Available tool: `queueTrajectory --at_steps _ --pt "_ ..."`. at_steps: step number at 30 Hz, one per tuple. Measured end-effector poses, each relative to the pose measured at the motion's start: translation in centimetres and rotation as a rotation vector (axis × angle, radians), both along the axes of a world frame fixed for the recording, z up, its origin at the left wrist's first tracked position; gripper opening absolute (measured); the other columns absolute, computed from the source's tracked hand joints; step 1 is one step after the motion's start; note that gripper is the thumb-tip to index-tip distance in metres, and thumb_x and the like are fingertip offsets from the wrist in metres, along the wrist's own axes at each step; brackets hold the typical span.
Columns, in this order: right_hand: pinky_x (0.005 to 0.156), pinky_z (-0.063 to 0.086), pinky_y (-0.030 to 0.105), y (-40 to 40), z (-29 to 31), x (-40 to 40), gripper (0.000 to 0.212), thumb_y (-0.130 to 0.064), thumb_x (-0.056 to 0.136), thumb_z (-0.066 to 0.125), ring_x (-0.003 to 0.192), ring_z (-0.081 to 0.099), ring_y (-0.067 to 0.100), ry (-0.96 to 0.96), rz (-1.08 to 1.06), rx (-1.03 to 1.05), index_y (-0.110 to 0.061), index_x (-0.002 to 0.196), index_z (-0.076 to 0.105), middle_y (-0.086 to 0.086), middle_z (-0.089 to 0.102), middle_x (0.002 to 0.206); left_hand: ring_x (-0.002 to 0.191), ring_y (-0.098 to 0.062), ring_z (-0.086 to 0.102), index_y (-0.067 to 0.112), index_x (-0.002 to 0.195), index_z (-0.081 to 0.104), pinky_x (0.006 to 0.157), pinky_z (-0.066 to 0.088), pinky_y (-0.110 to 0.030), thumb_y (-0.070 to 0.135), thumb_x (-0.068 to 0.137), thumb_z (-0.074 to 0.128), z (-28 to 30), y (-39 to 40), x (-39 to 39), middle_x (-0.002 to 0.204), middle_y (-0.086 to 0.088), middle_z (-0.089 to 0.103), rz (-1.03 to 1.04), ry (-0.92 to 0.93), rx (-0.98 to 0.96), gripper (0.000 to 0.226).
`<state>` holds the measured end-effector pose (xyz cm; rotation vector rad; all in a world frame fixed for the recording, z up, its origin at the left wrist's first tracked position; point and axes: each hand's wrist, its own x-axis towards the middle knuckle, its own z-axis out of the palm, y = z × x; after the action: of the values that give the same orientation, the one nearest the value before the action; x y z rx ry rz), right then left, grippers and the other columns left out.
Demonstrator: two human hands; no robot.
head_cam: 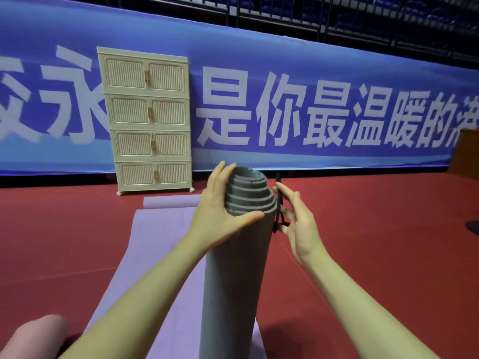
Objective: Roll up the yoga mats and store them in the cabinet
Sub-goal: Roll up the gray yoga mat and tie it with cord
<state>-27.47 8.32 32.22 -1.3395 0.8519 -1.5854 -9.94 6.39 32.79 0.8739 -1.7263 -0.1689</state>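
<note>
Left hand [220,216] grips top of upright rolled grey yoga mat [233,281], thumb across rim — right hand [298,221] at mat's 3 o'clock pinches black strap [277,203]. Cabinet [149,120] at 11 o'clock.

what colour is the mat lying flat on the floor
Light purple: the flat mat, seen in the head view, lies under the upright grey roll.

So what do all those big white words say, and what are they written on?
"永是你最温暖的": white characters on the blue banner behind the cabinet.
The characters at the banner's left and right ends are cut off or blurred, unreadable.
No writing shows on the cabinet, the grey mat or the purple mat.
</note>
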Motion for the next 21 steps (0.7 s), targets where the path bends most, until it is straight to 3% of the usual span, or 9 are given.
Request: queueTrajectory --at_steps 2,7,12,15,19,21 --pt "0.101 0.041 0.045 0.0 0.2 0.1 0.041 -0.054 0.092 0.032 0.125 0.049 0.01 0.066 -0.013 -0.04 -0.04 0.119 0.06 -0.019 0.06 0.125 0.134 -0.008 0.035 0.045 0.142 0.028 0.111 0.033 -0.036 0.066 0.063 0.069 -0.1 -0.3 0.2 0.149 0.014 0.032 0.018 -0.063 -0.006 0.091" --pt "0.104 0.036 0.021 -0.3 -0.8 0.2 0.044 -0.035 0.103 0.025 0.121 0.049 -0.003 0.264 -0.096 -0.182 -0.022 0.124 0.061 -0.012 0.06 0.126 0.12 -0.03 0.047 0.024 0.129 0.059 0.101 0.04 -0.037 0.065 0.074 0.057 -1.0 -0.8 0.3 0.137 0.005 0.052 0.186 -0.232 -0.177 0.068" --pt "0.094 0.036 0.009 -0.7 -0.9 0.7 0.037 -0.022 0.104 0.028 0.114 0.054 -0.005 0.261 -0.087 -0.206 -0.021 0.114 0.064 -0.008 0.063 0.119 0.108 -0.032 0.057 0.016 0.103 0.073 0.091 0.048 -0.049 0.059 0.079 0.057 -1.5 -0.6 0.5 0.106 0.003 0.07 0.326 -0.243 -0.266 0.052" --pt "0.094 0.037 0.009 -0.4 -0.6 0.9 0.032 -0.015 0.103 0.034 0.113 0.055 -0.002 0.292 -0.085 -0.249 -0.021 0.114 0.064 -0.01 0.064 0.117 0.102 -0.031 0.062 0.015 0.095 0.074 0.085 0.049 -0.053 0.059 0.079 0.055 -1.2 -0.2 0.7 0.099 0.003 0.072 0.383 -0.317 -0.288 0.051" --pt "0.09 0.045 0.017 0.3 0.1 0.5 0.023 -0.011 0.098 0.048 0.102 0.06 0.0 0.285 -0.159 -0.239 -0.019 0.109 0.066 -0.007 0.067 0.109 0.118 -0.044 0.05 0.021 0.111 0.07 0.092 0.04 -0.064 0.064 0.081 0.045 -1.4 0.5 0.5 0.12 0.001 0.066 0.483 -0.385 -0.174 0.058" --pt "0.077 0.051 0.022 0.6 0.5 0.0 0.019 -0.006 0.091 0.059 0.085 0.062 0.005 0.298 -0.276 -0.267 -0.018 0.103 0.068 -0.002 0.069 0.099 0.121 -0.048 0.046 0.021 0.117 0.067 0.094 0.039 -0.063 0.064 0.082 0.04 -1.4 0.8 0.5 0.127 -0.002 0.063 0.475 -0.386 -0.108 0.063"
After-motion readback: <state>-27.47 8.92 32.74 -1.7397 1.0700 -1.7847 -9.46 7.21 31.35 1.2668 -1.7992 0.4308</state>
